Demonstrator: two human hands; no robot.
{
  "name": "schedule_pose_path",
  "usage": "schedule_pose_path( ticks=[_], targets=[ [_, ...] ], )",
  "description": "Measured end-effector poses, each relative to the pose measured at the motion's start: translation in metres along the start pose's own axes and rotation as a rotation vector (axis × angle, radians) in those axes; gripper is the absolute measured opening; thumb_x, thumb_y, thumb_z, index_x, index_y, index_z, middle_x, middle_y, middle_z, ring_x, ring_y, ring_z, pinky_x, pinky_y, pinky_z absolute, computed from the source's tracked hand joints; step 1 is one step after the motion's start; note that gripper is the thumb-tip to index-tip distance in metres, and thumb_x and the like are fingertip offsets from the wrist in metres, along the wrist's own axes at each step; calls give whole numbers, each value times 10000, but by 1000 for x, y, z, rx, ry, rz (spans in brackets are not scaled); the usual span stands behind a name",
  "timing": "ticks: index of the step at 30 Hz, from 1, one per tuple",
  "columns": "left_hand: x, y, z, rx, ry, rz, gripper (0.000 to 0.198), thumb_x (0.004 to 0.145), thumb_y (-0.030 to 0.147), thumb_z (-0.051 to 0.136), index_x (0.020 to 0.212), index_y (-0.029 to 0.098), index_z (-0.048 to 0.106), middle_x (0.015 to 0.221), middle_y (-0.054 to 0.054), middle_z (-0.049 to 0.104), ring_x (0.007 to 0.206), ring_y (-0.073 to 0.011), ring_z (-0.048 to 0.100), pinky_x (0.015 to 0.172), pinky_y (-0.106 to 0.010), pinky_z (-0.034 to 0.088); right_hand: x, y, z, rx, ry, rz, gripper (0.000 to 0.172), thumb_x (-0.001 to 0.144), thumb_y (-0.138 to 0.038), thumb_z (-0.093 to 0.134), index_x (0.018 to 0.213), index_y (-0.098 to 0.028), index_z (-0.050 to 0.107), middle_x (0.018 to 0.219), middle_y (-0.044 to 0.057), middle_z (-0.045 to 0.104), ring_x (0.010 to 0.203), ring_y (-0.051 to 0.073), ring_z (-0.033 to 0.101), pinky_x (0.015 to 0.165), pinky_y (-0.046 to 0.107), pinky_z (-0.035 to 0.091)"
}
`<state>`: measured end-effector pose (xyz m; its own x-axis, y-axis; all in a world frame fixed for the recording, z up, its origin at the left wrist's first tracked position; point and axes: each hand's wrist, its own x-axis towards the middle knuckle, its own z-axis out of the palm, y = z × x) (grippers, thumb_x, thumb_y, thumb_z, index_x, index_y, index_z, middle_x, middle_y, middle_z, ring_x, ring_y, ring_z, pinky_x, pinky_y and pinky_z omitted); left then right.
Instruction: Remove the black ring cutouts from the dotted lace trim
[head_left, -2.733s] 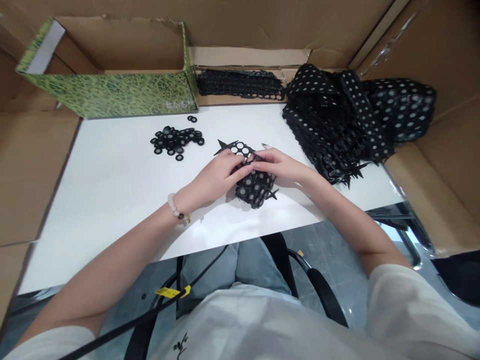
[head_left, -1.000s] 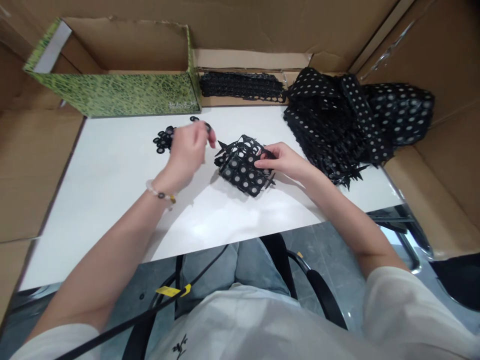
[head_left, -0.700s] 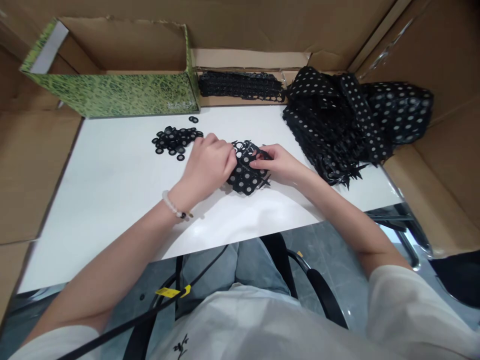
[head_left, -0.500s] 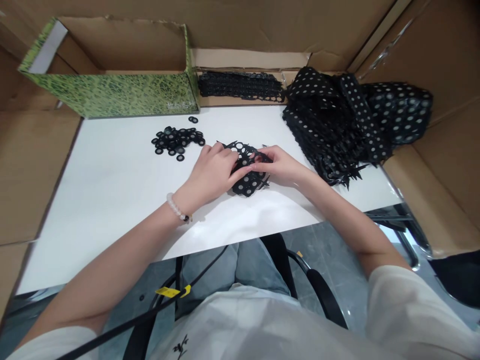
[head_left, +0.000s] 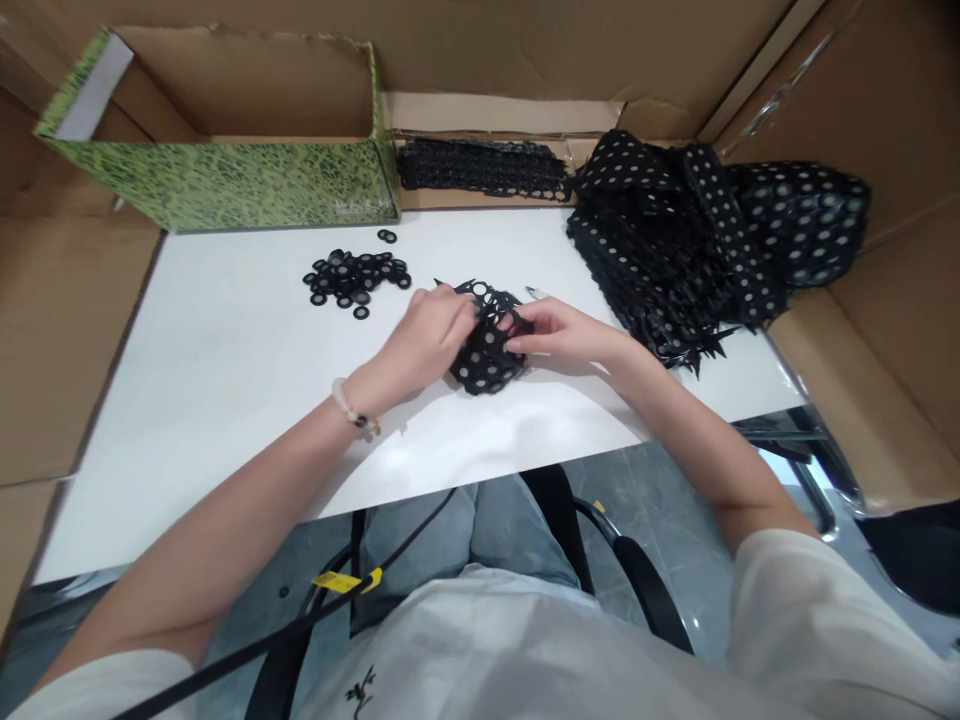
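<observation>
A black punched sheet (head_left: 486, 345) with round white-looking holes lies crumpled on the white table (head_left: 225, 380). My left hand (head_left: 431, 335) is closed on its left side. My right hand (head_left: 559, 332) pinches its right edge with the fingers pressed together. A small pile of black rings (head_left: 352, 278) lies to the left of my hands, a little farther back, with one ring (head_left: 387, 236) apart from it.
A green patterned box (head_left: 225, 180) stands open at the back left. A big heap of black punched sheets (head_left: 697, 240) fills the back right, and a black strip stack (head_left: 484, 168) lies behind. Cardboard walls (head_left: 60, 330) surround the table. A chair arm (head_left: 637, 570) shows below.
My left hand went out to the ring pile, came back to the sheet and now grips it again. The sheet has been bunched tighter between both hands.
</observation>
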<state>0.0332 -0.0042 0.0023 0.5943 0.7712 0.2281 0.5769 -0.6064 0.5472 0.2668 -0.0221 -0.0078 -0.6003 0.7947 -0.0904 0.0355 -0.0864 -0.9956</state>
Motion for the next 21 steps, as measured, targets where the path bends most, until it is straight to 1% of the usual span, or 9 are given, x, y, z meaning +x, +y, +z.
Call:
schedule_pose_path(
  ticks=[2,4,6,8,10,14,16,18,21],
  targets=[
    [3,-12,-5,-19,112,-64,336,1033,282,342,699,259,324,709,-58,512,809,-265,535,803,-432,432,-2,-2,1,5,-32,26,287,762,-346,872,903,-159,705,765,-17,640,670,126,580,624,255,552],
    [4,-20,-10,-7,198,-116,345,1026,280,367,685,262,321,686,-48,469,790,-257,517,784,-418,422,-2,-3,3,17,-14,36,274,760,-334,864,900,-159,706,767,-13,638,676,128,582,628,257,553],
    [4,-19,-13,19,219,-109,331,1019,271,369,688,258,382,686,-49,499,801,-257,522,803,-415,429,-2,-4,5,29,43,40,260,753,-322,851,902,-160,713,772,-11,633,684,129,581,628,255,547],
    [2,-12,-11,82,194,-57,292,1010,263,370,738,245,478,735,-66,587,859,-270,545,849,-428,439,-1,-4,7,35,118,36,251,726,-298,839,900,-165,716,774,-16,619,688,127,575,618,248,537],
    [0,-2,-8,177,157,-7,268,1003,259,372,793,233,536,798,-91,651,923,-296,558,874,-452,440,0,-4,8,33,193,27,241,697,-269,821,889,-171,712,768,-22,602,688,126,568,608,242,528],
    [-6,13,1,295,118,38,298,1021,283,375,815,224,583,843,-135,681,969,-340,566,866,-494,440,2,-4,10,39,280,68,221,683,-253,790,868,-178,696,748,-23,591,679,137,578,588,246,527],
    [-8,16,4,301,81,51,302,1029,367,439,825,217,605,861,-150,694,992,-360,567,881,-512,444,3,-3,9,53,282,88,225,689,-271,791,868,-178,692,738,-20,600,675,141,577,580,249,524],
    [-8,16,5,279,25,54,330,1016,456,511,812,212,600,857,-156,695,992,-370,567,883,-516,453,4,-1,8,34,256,69,225,710,-298,801,865,-170,700,743,-12,617,686,141,574,589,245,514],
    [-7,13,6,185,-48,58,355,1028,467,501,777,220,545,829,-133,676,926,-334,568,862,-485,472,4,2,4,-43,192,-22,254,752,-346,831,880,-154,724,774,-1,647,726,136,574,642,242,496]
  ],
)
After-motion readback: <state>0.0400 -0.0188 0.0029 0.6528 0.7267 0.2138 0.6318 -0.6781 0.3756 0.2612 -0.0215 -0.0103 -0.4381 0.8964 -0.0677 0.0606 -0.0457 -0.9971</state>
